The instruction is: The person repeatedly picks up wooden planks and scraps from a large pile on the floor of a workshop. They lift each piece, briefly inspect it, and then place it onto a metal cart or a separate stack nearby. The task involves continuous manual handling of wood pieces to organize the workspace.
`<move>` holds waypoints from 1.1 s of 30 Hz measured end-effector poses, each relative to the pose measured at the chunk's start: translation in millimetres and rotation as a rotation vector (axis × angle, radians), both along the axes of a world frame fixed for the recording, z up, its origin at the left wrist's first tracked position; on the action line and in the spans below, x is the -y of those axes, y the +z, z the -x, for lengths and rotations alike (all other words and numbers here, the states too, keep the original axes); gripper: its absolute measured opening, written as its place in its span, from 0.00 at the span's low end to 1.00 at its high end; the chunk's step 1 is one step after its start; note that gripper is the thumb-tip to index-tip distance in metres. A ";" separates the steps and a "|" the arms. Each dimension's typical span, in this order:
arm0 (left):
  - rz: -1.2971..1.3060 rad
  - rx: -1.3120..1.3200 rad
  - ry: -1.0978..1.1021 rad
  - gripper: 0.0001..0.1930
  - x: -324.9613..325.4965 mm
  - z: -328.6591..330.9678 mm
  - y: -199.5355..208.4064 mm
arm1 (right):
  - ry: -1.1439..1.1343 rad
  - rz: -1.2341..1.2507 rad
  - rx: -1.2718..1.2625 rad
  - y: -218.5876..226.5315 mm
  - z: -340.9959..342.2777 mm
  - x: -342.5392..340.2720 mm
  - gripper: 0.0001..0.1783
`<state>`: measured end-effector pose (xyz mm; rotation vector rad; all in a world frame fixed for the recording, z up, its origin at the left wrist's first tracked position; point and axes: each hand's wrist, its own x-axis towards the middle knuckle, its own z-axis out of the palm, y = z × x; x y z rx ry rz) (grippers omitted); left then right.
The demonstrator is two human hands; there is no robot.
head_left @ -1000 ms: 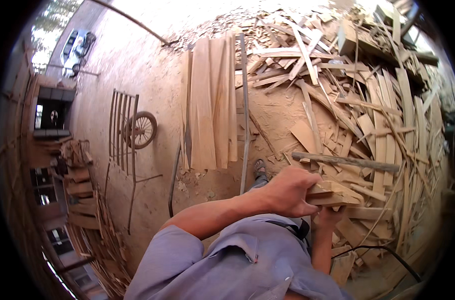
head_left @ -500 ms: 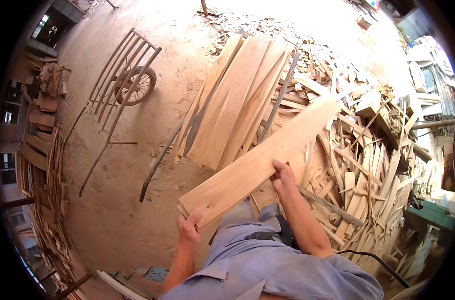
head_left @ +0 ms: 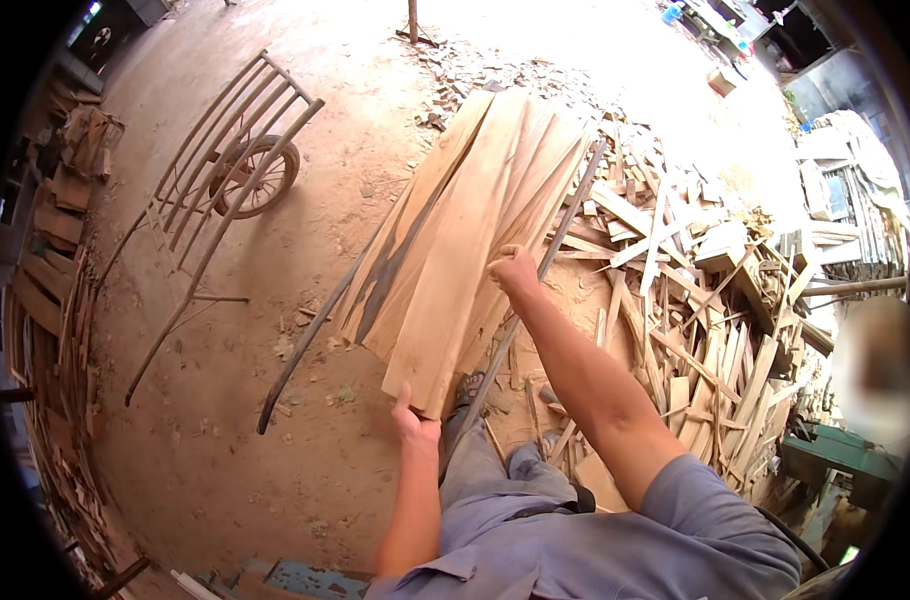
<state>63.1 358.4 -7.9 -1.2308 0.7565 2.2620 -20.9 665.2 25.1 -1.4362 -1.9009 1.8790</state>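
Observation:
A long pale wooden plank (head_left: 450,260) lies lengthwise over a stack of boards (head_left: 535,170), its near end sticking out toward me. My left hand (head_left: 413,415) is closed on that near end, with the thumb on top and the fingers beneath. Partway along, my right hand (head_left: 513,270) is closed at the plank's right edge; its fingertips are hidden. Beneath, the stack rests between two dark poles, the left pole (head_left: 310,340) and the right pole (head_left: 575,215). One board in the stack has a dark streak along it.
To the left stands a handcart frame (head_left: 215,180) with a spoked wheel (head_left: 260,178). Scrap wood (head_left: 695,300) is heaped on the right, close to my right arm. A green machine part (head_left: 840,450) is at the far right. More wood (head_left: 60,270) lines the left side.
The plank has swung from a slant across my front to lie along the stack. My right hand moved left and farther away; my left hand moved slightly right with the near end.

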 end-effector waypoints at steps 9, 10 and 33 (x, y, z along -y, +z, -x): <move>0.231 0.181 -0.281 0.24 73.1 116.3 -88.3 | 0.603 -0.191 0.427 -67.9 -305.6 44.6 0.25; 0.247 0.181 -0.313 0.25 86.7 130.3 -92.5 | 0.627 -0.126 0.723 -54.0 -332.3 49.9 0.25; 1.534 -1.628 -2.740 0.26 -61.4 103.8 -135.2 | -0.131 -0.111 0.661 47.6 -545.8 123.1 0.23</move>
